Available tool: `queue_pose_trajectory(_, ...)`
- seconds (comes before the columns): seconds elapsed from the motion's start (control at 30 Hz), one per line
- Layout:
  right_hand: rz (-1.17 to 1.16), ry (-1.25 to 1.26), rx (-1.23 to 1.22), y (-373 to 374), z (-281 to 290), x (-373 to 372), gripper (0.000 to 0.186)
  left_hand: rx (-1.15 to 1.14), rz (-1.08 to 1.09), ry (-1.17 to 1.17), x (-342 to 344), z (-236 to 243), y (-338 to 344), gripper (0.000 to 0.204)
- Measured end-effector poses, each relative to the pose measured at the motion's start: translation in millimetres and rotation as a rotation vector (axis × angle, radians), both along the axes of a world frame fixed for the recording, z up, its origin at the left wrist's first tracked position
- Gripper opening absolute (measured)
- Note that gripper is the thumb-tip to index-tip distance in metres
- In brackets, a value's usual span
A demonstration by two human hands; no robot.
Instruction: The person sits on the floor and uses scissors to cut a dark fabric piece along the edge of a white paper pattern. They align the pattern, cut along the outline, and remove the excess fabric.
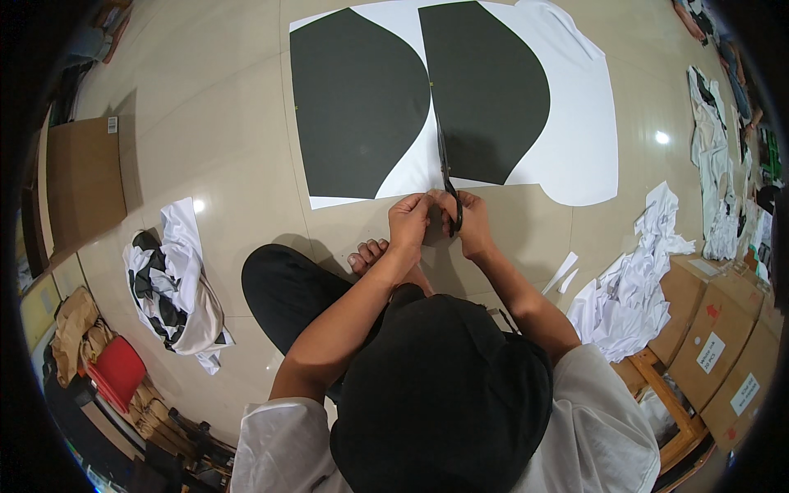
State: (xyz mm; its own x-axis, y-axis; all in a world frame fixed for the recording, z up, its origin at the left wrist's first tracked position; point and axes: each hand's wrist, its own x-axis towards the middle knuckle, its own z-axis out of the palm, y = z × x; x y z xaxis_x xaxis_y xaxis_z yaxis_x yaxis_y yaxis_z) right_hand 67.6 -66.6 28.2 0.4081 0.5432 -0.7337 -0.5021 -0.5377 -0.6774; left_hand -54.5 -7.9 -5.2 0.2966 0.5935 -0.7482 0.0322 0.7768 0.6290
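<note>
A white fabric sheet (pixel 575 148) lies flat on the floor with two dark curved panels on it, one on the left (pixel 357 107) and one on the right (pixel 485 90). Black scissors (pixel 447 168) point away from me, their blades along the white strip between the panels. My right hand (pixel 468 226) is closed round the scissors' handles. Close beside it, my left hand (pixel 408 222) pinches at the sheet's near edge, by the scissors. Its fingertips partly hide what they hold.
A heap of white and black cloth (pixel 173 287) lies at left, near a cardboard box (pixel 86 181). White scraps (pixel 629 300) and stacked cartons (pixel 711 329) stand at right. A red seat (pixel 115 374) is at lower left. My bare foot (pixel 370 256) rests just behind my left hand.
</note>
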Motion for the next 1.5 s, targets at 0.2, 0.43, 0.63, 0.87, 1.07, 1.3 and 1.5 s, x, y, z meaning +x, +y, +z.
queue_pose_trajectory(0.2, -0.018, 0.038, 0.04, 14, -4, 8, 0.033, -0.053, -0.038, -0.011, -2, 9, 4, 0.023)
queue_pose_trajectory(0.43, -0.005, 0.028, 0.039, 15, -7, 8, 0.032, -0.048, -0.052, 0.031, -1, 14, 6, 0.023)
queue_pose_trajectory(0.63, -0.019, 0.036, 0.03, 15, -6, 7, 0.03, -0.06, -0.042, 0.013, -1, 13, 6, 0.023)
queue_pose_trajectory(0.87, -0.009, 0.011, 0.037, 18, -6, 7, 0.034, -0.058, -0.02, -0.01, 0, 9, 4, 0.024)
queue_pose_trajectory(1.07, -0.026, 0.008, 0.057, 17, -10, 7, 0.032, -0.055, -0.028, 0.001, 0, 11, 5, 0.023)
queue_pose_trajectory(1.3, -0.019, -0.002, 0.046, 15, -6, 5, 0.027, -0.042, -0.026, 0.001, -1, 5, 3, 0.023)
queue_pose_trajectory(1.5, -0.001, -0.008, 0.032, 16, -3, 5, 0.028, -0.06, -0.016, 0.001, -1, 6, 3, 0.023)
